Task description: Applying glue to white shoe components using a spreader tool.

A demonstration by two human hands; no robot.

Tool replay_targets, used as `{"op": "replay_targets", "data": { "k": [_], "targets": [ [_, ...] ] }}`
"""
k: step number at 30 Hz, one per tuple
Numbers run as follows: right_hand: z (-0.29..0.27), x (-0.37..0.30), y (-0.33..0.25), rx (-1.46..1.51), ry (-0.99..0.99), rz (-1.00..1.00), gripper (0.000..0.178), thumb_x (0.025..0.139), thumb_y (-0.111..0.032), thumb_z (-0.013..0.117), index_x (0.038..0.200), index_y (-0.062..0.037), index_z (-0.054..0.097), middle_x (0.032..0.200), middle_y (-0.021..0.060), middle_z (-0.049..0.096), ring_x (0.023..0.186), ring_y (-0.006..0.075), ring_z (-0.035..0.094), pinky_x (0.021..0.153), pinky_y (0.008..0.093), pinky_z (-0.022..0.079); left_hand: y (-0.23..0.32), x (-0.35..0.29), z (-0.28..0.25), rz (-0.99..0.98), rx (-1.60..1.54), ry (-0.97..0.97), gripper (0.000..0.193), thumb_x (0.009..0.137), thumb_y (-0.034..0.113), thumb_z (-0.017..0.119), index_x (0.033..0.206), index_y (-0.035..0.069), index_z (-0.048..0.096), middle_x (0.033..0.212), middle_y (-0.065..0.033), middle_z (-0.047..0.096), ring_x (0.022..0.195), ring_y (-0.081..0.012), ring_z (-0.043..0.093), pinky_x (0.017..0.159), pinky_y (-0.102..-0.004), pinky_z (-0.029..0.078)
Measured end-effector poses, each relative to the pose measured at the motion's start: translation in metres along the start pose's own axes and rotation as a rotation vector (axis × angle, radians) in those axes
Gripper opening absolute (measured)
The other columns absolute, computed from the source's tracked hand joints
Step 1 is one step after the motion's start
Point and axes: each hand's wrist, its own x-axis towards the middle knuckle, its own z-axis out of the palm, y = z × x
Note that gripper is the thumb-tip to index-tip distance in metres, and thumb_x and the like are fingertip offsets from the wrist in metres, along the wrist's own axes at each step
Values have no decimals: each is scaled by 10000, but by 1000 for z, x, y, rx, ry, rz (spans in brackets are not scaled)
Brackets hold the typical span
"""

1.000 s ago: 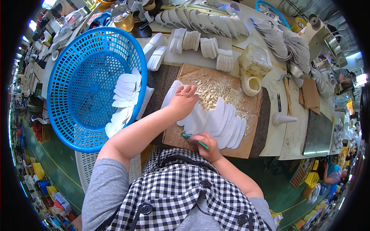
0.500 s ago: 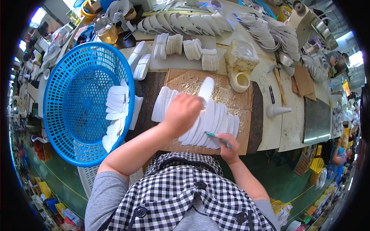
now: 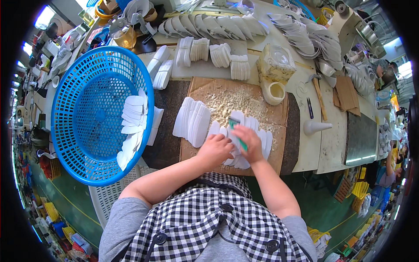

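My right hand (image 3: 248, 142) is closed around a green-handled tool (image 3: 235, 126). Its working end is blurred over the overlapping white sole-shaped pieces (image 3: 238, 115), so I cannot tell its exact kind. Beside it, my left hand (image 3: 214, 152) lies with bent fingers on the left part of this fanned row; whatever its fingertips grip is hidden. A separate bundle of white sole-shaped pieces (image 3: 192, 122) lies to the left of my hands. Underneath, a cardboard sheet (image 3: 205, 87) is crusted with pale dried residue.
At the left stands a blue mesh basket (image 3: 59, 113) with white pieces inside. Behind the cardboard are stacked white strips (image 3: 200, 50) and a crusted yellowish container (image 3: 276, 65) joined to a round cup (image 3: 276, 91). A hammer (image 3: 320, 96), a dark pen (image 3: 310, 108) and a white cone (image 3: 316, 126) lie right.
My left hand has come down and nearer, and the white piece it held up no longer shows raised. The right hand has moved up and left over the row with the green-handled tool.
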Motion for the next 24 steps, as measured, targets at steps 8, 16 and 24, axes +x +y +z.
{"op": "replay_targets", "data": {
  "k": [8,16,24],
  "targets": [
    [-15,-30,-21,130,101,120,370,750,142,562,1041,-63,664,980,122,693,932,282,673,812,350,545,-46,-63,-23,-71,240,51,397,744,136,619,1139,93,626,1246,-50,537,1201,-224,480,992,-403,369],
    [-58,84,31,-74,566,202,178,913,-94,628,1087,-76,656,1026,102,692,910,250,666,794,336,517,-42,-64,-23,5,370,-72,422,773,127,588,1180,17,589,1283,-127,517,1206,-269,479,1015,-394,383],
    [-90,87,82,-244,524,390,202,921,-187,639,1085,-71,656,984,106,702,823,216,667,729,313,504,-45,-61,-28,-58,196,-28,317,794,101,585,1101,32,621,1221,-118,580,1162,-275,551,984,-386,451]
  ]
}}
